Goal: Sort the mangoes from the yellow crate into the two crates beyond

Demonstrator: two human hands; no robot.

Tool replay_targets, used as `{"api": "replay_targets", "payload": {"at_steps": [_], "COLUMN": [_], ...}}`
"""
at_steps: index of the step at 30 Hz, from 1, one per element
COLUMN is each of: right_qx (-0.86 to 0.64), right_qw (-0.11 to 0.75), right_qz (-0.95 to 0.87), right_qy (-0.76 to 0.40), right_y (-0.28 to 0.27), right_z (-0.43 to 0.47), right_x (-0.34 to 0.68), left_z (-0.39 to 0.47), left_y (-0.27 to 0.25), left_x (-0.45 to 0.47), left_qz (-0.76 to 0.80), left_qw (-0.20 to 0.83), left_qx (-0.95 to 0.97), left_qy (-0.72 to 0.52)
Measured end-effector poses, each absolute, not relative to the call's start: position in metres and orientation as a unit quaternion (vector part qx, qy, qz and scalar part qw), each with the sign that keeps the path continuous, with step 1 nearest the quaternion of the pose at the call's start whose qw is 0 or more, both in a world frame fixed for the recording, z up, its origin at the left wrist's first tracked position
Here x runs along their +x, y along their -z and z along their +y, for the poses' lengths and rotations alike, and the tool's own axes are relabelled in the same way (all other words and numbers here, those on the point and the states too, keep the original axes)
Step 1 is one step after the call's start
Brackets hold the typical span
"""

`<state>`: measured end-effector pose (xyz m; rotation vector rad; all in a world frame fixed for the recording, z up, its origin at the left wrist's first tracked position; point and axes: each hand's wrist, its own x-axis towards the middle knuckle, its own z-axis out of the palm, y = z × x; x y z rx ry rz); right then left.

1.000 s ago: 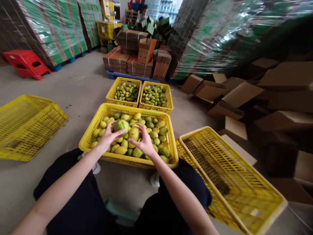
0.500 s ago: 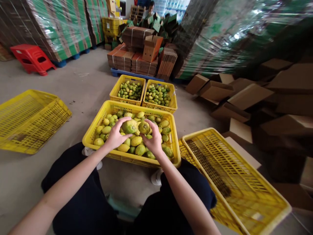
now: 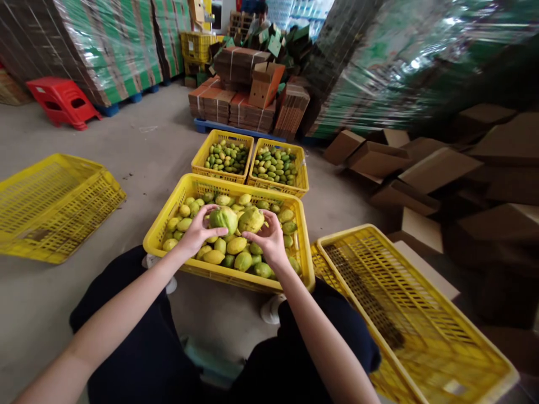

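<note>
My left hand [image 3: 201, 231] is closed round a green lemon [image 3: 224, 220], thumb below and fingers behind. A yellower lemon [image 3: 251, 219] with green patches is gripped by my right hand [image 3: 270, 238]. The two lemons are held side by side, close together, above a large yellow plastic crate [image 3: 304, 247] that stands between my legs. Inside that crate lie many green and yellow lemons [image 3: 236, 244]. My forearms and hands hide part of its contents.
Just beyond stand two smaller-looking yellow crates [image 3: 223, 176] [image 3: 278, 188] of greener fruit. Tipped yellow crates lie at left [image 3: 90, 210] and right [image 3: 421, 314]. Open cardboard boxes [image 3: 379, 160] are heaped at right; a red stool [image 3: 63, 101] and bundled cartons [image 3: 252, 115] stand farther back.
Both lemons have been turned in my fingers and show different sides. The right one has come a little nearer the left. The whole view has shifted slightly.
</note>
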<state>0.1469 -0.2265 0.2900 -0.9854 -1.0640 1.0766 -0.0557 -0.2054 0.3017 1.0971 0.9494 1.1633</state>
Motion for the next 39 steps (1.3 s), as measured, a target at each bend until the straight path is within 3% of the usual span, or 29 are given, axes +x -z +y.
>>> {"api": "replay_targets", "payload": {"at_steps": [3, 8, 14, 19, 27, 34, 39], "right_qx": [-0.414, -0.395, -0.355, -0.352, -0.363, -0.340, -0.331], "right_qw": [0.637, 0.637, 0.594, 0.612, 0.624, 0.646, 0.632], "right_qz": [-0.363, -0.327, -0.306, -0.238, -0.109, -0.219, -0.175], "right_qy": [-0.539, -0.576, -0.653, -0.668, -0.683, -0.648, -0.678], "right_y": [-0.294, -0.303, -0.307, -0.299, -0.299, -0.306, -0.329], "right_z": [-0.222, -0.219, -0.216, -0.210, -0.199, -0.189, -0.200], "right_x": [0.147, 0.152, 0.148, 0.137, 0.133, 0.159, 0.166], "left_z": [-0.202, -0.197, -0.196, -0.196, -0.181, -0.174, -0.173], "left_y": [-0.305, -0.317, -0.323, -0.324, -0.334, -0.353, -0.352], "left_x": [-0.054, -0.045, -0.024, -0.009, 0.001, 0.003, 0.005], "left_qz": [0.364, 0.298, 0.403, 0.444, 0.410, 0.325, 0.344], "left_qw": [0.745, 0.819, 0.784, 0.733, 0.791, 0.822, 0.814], "left_qx": [0.307, 0.168, 0.181, 0.237, 0.098, 0.073, 0.053], "left_qy": [-0.468, -0.461, -0.437, -0.457, -0.443, -0.461, -0.465]}}
